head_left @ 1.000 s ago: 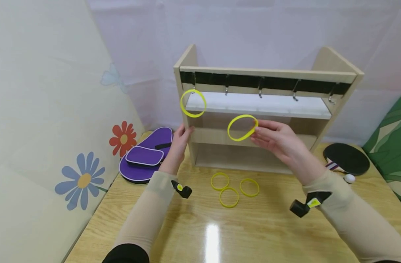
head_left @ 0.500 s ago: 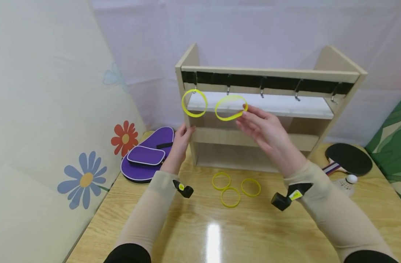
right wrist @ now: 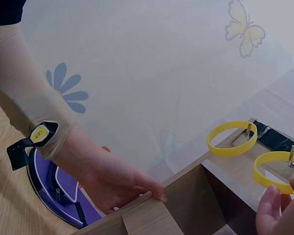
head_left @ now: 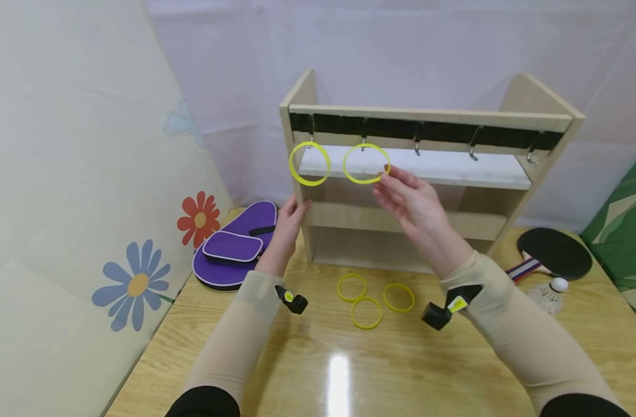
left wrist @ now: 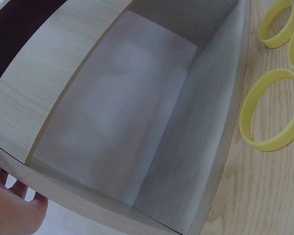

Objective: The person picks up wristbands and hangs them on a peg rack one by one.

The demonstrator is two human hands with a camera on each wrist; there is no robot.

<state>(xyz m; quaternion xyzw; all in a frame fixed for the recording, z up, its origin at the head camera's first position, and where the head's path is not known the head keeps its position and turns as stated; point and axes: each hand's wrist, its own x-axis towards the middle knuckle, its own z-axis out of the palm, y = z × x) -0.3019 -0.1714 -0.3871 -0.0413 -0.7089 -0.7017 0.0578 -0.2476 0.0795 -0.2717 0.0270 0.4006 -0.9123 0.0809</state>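
Observation:
My right hand [head_left: 414,200] pinches the right side of a yellow wristband [head_left: 346,168] between thumb and fingertips. The top of that band is at the second hook [head_left: 364,141] from the left; whether it bears on the hook I cannot tell. Another yellow wristband [head_left: 292,171] hangs from the leftmost hook [head_left: 311,136]. My left hand [head_left: 288,229] holds the left side panel of a small wooden shelf [head_left: 401,216], its thumb on the front edge in the right wrist view. Three more wristbands, one nearest the shelf [head_left: 339,292], lie on the table in front.
Several metal hooks line a black strip [head_left: 391,126] on the shelf. A purple paddle case [head_left: 231,246] lies left of it. At the right are a black table-tennis bat [head_left: 555,253] and a shuttlecock [head_left: 547,296] on the wooden table [head_left: 427,370].
My right hand has moved up and left with its wristband, from below the white shelf board to the second hook. The left hand has stayed on the side panel.

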